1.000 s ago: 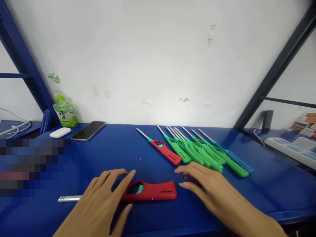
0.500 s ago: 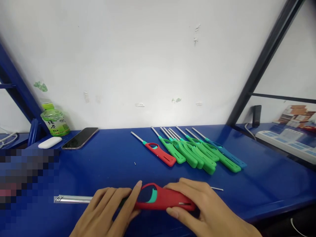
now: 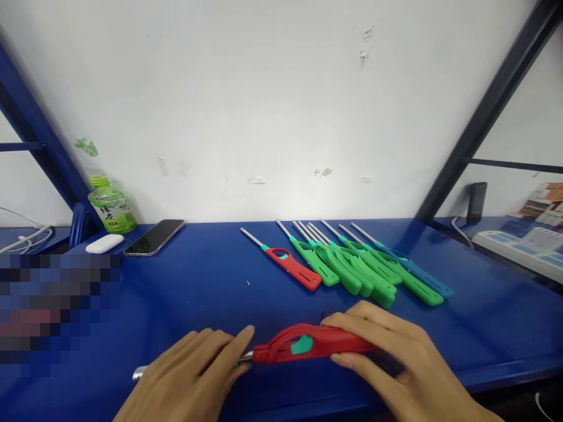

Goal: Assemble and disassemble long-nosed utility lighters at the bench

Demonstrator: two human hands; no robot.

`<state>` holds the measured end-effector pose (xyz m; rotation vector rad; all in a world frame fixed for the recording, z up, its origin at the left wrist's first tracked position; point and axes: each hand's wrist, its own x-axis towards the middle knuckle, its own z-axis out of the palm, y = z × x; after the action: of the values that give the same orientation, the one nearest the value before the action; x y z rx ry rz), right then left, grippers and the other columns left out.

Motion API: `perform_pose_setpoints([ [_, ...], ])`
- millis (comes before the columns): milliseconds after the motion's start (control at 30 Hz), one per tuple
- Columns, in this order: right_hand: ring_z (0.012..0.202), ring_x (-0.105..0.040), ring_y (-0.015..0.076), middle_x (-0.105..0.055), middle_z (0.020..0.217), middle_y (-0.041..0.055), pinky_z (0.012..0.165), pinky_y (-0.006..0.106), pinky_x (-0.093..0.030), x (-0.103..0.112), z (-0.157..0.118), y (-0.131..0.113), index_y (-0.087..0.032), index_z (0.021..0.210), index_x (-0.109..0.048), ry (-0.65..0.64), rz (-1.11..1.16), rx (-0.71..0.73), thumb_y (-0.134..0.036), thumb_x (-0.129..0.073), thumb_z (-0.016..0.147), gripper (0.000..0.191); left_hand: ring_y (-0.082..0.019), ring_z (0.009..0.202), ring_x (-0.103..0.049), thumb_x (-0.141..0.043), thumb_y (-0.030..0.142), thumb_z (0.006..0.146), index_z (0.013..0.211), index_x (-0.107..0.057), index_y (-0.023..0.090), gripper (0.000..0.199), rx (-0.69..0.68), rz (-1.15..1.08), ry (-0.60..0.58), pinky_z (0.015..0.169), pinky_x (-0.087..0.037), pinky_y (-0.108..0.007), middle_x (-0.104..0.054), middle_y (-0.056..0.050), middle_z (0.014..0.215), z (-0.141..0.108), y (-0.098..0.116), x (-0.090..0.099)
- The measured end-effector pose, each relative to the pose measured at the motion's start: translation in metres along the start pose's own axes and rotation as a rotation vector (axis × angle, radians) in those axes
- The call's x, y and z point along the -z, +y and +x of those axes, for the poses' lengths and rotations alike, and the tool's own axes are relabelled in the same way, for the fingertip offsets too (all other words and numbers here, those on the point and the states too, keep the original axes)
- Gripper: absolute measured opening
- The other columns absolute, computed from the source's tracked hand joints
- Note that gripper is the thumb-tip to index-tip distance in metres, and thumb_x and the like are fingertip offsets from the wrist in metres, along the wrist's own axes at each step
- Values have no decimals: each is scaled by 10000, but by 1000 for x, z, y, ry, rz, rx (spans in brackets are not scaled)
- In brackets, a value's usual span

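Observation:
A long-nosed utility lighter with a red handle point(image 3: 303, 346) and turquoise trigger point(image 3: 302, 344) is held level between both hands. My right hand point(image 3: 396, 351) is closed around the handle's rear end, thumb in front and fingers behind. My left hand point(image 3: 189, 369) pinches the lighter's front part, covering most of its metal tube point(image 3: 139, 373); only the tip emerges on the left. Between the left fingertips and the red handle, a short piece of metal and a bit of green show. How far the tube is seated is hidden by the fingers.
Behind the hands lie another red lighter point(image 3: 294, 268), several green lighters point(image 3: 352, 269) and a blue one point(image 3: 422, 275). A tiny metal piece point(image 3: 248, 283) rests on the blue table point(image 3: 197, 293). Far left are a phone point(image 3: 153, 237), a white case point(image 3: 104, 243) and a green bottle point(image 3: 113, 208).
The red handle has shifted right with my right hand and turned about its length. Metal now shows between handle and left hand, and less tube protrudes left. The camera view has shifted slightly.

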<state>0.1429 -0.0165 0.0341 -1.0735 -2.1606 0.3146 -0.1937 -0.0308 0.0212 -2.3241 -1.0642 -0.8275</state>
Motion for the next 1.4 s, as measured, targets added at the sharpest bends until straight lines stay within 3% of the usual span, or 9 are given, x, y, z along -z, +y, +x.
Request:
perform_pose_setpoints([
  [200,1007,-776,123,-786,1152,-41,902,182,-608,-2,11,0,-434,1420,-674,-12,59,24,-312,-653,1080,362,-117,882,-805,-415,480,1163,1192,-679,338,301,149,-24,-37,803,-603,-192,-809,70,1042,12,-3,4],
  [333,956,-789,156,-814,1123,-11,859,218,-634,-9,9,1,-383,1364,-732,63,43,97,-277,-692,1052,332,-148,963,-801,-492,572,1115,1276,-673,340,336,174,-78,-46,852,-631,-204,-798,27,1122,11,3,2],
  [500,926,-784,168,-827,1148,26,805,244,-653,-13,8,-1,-330,1345,-756,56,-25,237,-208,-658,1056,328,-133,1093,-770,-438,134,1079,1394,-650,354,439,-24,-163,-97,943,-597,-196,-787,1,1263,14,7,-5],
  [633,1043,-793,174,-811,1258,10,914,261,-661,-15,3,-1,-380,1370,-746,0,-86,184,-285,-668,1065,330,-136,1021,-772,-416,116,1054,1344,-629,326,416,-52,-217,-205,909,-603,-210,-781,9,1256,13,7,-9],
  [733,1113,-796,202,-808,1299,-1,1036,330,-640,-17,-1,-1,-414,1396,-733,-26,-118,154,-342,-666,1069,342,-149,1037,-780,-336,142,1080,1330,-598,277,386,-101,-133,-201,931,-598,-241,-790,4,1236,14,10,-6],
  [900,1127,-777,216,-823,1242,-3,1035,343,-638,-17,1,-6,-420,1365,-754,-57,-4,42,-396,-641,1083,305,-174,1094,-783,-310,127,1085,1310,-587,233,372,-133,-8,-151,952,-597,-269,-800,-20,1238,16,17,-3],
  [1167,1203,-705,194,-746,1284,-34,1123,358,-559,-17,5,-15,-477,1401,-683,-281,137,-153,-350,-665,1065,360,-169,986,-806,-398,66,997,1095,-544,287,283,-14,-101,-208,824,-652,-274,-789,-2,1161,23,17,-9],
  [1267,1244,-694,195,-733,1319,-33,1130,335,-542,-21,4,-13,-468,1350,-709,-236,180,-181,-379,-721,1033,329,-149,905,-809,-397,45,970,1148,-542,291,337,4,-135,-160,793,-663,-245,-793,12,1068,28,18,-8],
  [1400,1165,-737,163,-780,1233,-39,1050,250,-561,-18,5,-9,-432,1274,-762,-104,269,-166,-427,-646,1081,224,-157,1002,-820,-418,133,1047,1343,-547,291,360,48,-121,-125,875,-670,-255,-814,12,1137,23,20,-11],
])
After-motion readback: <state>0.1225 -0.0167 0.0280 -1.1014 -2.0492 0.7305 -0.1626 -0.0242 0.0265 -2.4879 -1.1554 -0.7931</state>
